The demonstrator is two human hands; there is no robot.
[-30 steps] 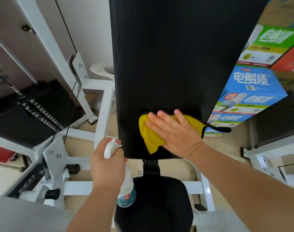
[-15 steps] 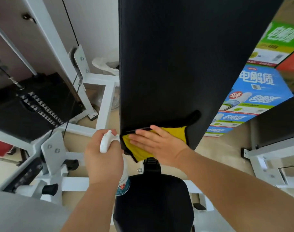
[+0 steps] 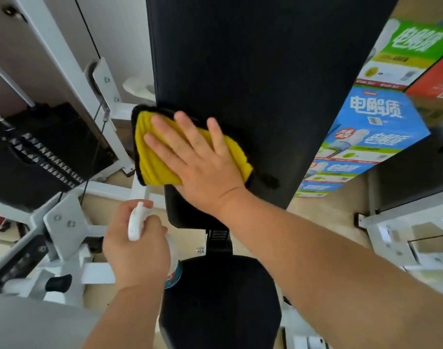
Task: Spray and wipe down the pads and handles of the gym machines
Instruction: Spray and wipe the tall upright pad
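A tall black back pad point(image 3: 260, 71) fills the middle of the view, with a black seat pad point(image 3: 220, 303) below it. My right hand point(image 3: 197, 162) lies flat, fingers spread, pressing a yellow cloth point(image 3: 155, 157) with a black edge against the pad's lower left side. My left hand point(image 3: 134, 250) is closed around a white spray bottle point(image 3: 137, 222) below the cloth, left of the seat; most of the bottle is hidden by the hand.
White machine frame tubes point(image 3: 64, 59) and a black weight stack point(image 3: 39, 157) stand on the left. Blue and green cardboard boxes point(image 3: 366, 137) are piled on the right. Another white frame point(image 3: 404, 233) sits at lower right on the beige floor.
My right hand has slid the yellow cloth from the pad's bottom edge up and to the left, onto the left side of the back pad. The left hand with the bottle has barely moved.
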